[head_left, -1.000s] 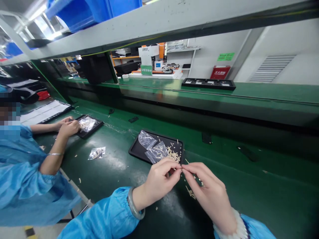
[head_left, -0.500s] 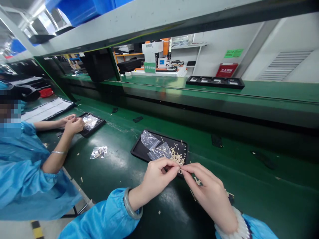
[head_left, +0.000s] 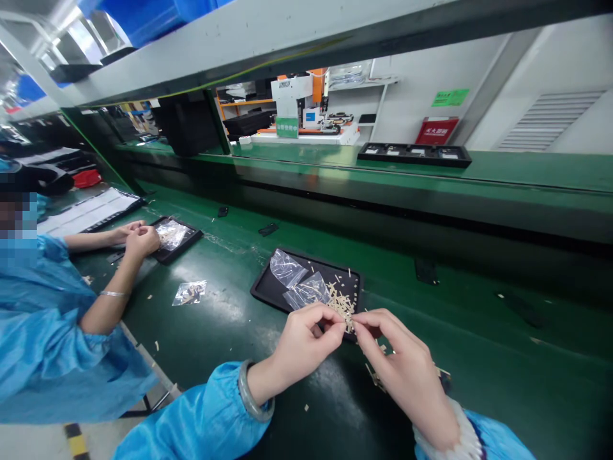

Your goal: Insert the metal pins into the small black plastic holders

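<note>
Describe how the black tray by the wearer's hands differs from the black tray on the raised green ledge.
The near tray shows no dividers; the ledge tray is partitioned. The near tray holds clear bags and loose pale strips; the ledge tray holds small whitish items. Both are black.

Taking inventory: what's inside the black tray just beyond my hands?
Two clear plastic bags, beige strips and small pale pieces. Your left hand hides part of the black tray; the heaped strips hide whatever's beneath.

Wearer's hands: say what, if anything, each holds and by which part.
Cannot tell: the left hand and the right hand pinch; anything held is hidden or too small.
</note>
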Demonstrator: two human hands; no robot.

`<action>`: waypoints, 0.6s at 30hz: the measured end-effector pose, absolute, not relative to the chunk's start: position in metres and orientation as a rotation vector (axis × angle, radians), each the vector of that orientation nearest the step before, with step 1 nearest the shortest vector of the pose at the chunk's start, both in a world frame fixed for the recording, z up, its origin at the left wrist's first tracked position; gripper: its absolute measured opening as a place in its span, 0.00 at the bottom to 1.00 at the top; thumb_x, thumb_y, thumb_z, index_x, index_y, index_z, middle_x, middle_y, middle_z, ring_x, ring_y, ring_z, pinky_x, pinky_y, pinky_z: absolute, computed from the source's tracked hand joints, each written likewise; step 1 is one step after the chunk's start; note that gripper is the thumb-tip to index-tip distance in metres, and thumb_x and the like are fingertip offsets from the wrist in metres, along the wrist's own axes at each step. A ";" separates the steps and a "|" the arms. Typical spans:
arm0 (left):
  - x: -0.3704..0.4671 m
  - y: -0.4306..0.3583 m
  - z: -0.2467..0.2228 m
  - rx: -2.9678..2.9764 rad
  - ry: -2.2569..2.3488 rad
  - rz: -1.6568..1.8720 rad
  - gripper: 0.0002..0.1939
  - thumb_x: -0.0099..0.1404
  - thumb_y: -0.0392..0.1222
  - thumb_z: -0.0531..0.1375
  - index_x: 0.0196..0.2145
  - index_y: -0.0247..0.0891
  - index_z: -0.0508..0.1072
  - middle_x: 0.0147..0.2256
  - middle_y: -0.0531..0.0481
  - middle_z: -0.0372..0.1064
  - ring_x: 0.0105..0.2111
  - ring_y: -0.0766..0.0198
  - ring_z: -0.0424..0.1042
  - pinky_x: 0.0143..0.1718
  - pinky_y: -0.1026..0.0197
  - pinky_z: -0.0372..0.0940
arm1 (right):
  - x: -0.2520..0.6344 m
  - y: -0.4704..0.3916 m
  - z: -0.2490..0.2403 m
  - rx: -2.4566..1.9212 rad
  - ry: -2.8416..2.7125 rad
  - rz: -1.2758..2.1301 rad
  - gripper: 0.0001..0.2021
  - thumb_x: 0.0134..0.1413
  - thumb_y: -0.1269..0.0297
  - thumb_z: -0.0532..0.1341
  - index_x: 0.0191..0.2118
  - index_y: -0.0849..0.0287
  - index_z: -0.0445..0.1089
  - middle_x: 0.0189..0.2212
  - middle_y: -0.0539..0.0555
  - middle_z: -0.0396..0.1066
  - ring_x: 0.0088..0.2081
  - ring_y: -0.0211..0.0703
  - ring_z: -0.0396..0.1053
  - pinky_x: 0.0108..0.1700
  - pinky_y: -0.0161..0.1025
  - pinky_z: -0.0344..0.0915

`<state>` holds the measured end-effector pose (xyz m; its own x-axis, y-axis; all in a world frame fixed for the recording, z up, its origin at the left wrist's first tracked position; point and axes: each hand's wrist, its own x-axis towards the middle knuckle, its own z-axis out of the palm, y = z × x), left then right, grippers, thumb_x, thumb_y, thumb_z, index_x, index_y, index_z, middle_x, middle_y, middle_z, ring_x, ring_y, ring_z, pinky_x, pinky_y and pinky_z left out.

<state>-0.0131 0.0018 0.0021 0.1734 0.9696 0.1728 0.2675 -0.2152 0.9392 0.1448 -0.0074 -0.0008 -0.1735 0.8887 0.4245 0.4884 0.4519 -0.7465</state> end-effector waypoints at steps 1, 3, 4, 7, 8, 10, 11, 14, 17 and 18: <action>-0.013 0.001 0.002 1.662 1.216 1.099 0.04 0.58 0.34 0.57 0.27 0.33 0.71 0.27 0.51 0.67 0.26 0.70 0.65 0.24 0.70 0.60 | 0.145 -0.008 -0.001 -1.152 -1.813 0.531 0.03 0.57 0.68 0.56 0.36 0.55 0.66 0.31 0.50 0.68 0.33 0.38 0.68 0.35 0.34 0.63; -0.014 0.001 0.001 1.736 1.243 1.130 0.04 0.58 0.33 0.57 0.27 0.33 0.71 0.26 0.51 0.67 0.26 0.70 0.65 0.24 0.70 0.60 | 0.145 -0.010 -0.001 -1.116 -1.829 0.488 0.03 0.56 0.69 0.57 0.36 0.55 0.67 0.32 0.51 0.68 0.34 0.39 0.68 0.35 0.35 0.64; -0.014 0.000 0.001 1.782 1.243 1.149 0.04 0.58 0.32 0.57 0.27 0.33 0.71 0.27 0.51 0.67 0.25 0.70 0.65 0.24 0.70 0.60 | 0.145 -0.010 -0.001 -1.106 -1.848 0.480 0.04 0.56 0.70 0.57 0.36 0.55 0.67 0.33 0.51 0.69 0.34 0.39 0.68 0.36 0.35 0.64; -0.016 0.000 0.000 1.973 1.180 1.203 0.04 0.60 0.32 0.56 0.30 0.33 0.72 0.28 0.50 0.69 0.26 0.70 0.66 0.25 0.69 0.63 | 0.144 -0.010 -0.003 -1.105 -1.899 0.462 0.05 0.57 0.70 0.56 0.38 0.56 0.68 0.34 0.52 0.70 0.36 0.40 0.69 0.37 0.35 0.65; -0.017 0.000 0.000 2.053 1.149 1.217 0.05 0.60 0.33 0.56 0.31 0.34 0.72 0.29 0.49 0.70 0.27 0.69 0.67 0.27 0.68 0.64 | 0.145 -0.009 -0.003 -1.101 -1.914 0.460 0.06 0.57 0.70 0.56 0.39 0.56 0.68 0.35 0.52 0.70 0.36 0.40 0.70 0.38 0.36 0.66; -0.020 0.000 0.001 2.222 1.103 1.241 0.05 0.61 0.32 0.55 0.34 0.34 0.72 0.32 0.48 0.71 0.32 0.67 0.69 0.34 0.65 0.67 | 0.145 -0.007 -0.002 -1.075 -1.940 0.453 0.08 0.57 0.69 0.55 0.41 0.56 0.68 0.35 0.53 0.71 0.37 0.40 0.70 0.38 0.36 0.67; -0.022 0.001 0.002 2.306 1.091 1.239 0.06 0.62 0.31 0.55 0.35 0.34 0.71 0.33 0.47 0.71 0.34 0.66 0.70 0.37 0.64 0.67 | 0.146 -0.006 -0.002 -1.063 -1.955 0.449 0.08 0.57 0.69 0.55 0.41 0.56 0.69 0.35 0.53 0.72 0.37 0.40 0.71 0.38 0.35 0.68; -0.026 0.001 0.004 2.520 1.086 1.164 0.09 0.62 0.29 0.53 0.38 0.34 0.70 0.36 0.46 0.71 0.37 0.64 0.69 0.39 0.62 0.67 | 0.147 -0.005 -0.001 -1.045 -2.000 0.390 0.09 0.57 0.69 0.55 0.41 0.57 0.70 0.35 0.53 0.73 0.35 0.40 0.72 0.37 0.35 0.69; -0.028 -0.001 0.006 2.618 1.113 1.062 0.11 0.62 0.28 0.51 0.38 0.33 0.70 0.36 0.45 0.71 0.35 0.63 0.69 0.36 0.61 0.68 | 0.146 -0.005 -0.002 -1.061 -2.036 0.255 0.09 0.57 0.69 0.55 0.39 0.57 0.71 0.33 0.53 0.74 0.32 0.40 0.72 0.36 0.37 0.69; -0.028 -0.001 0.006 2.623 1.125 1.042 0.12 0.61 0.28 0.50 0.38 0.33 0.70 0.36 0.45 0.70 0.35 0.62 0.69 0.36 0.61 0.67 | 0.145 -0.005 -0.003 -1.074 -2.043 0.217 0.08 0.56 0.70 0.55 0.39 0.57 0.71 0.33 0.53 0.74 0.31 0.41 0.72 0.35 0.37 0.68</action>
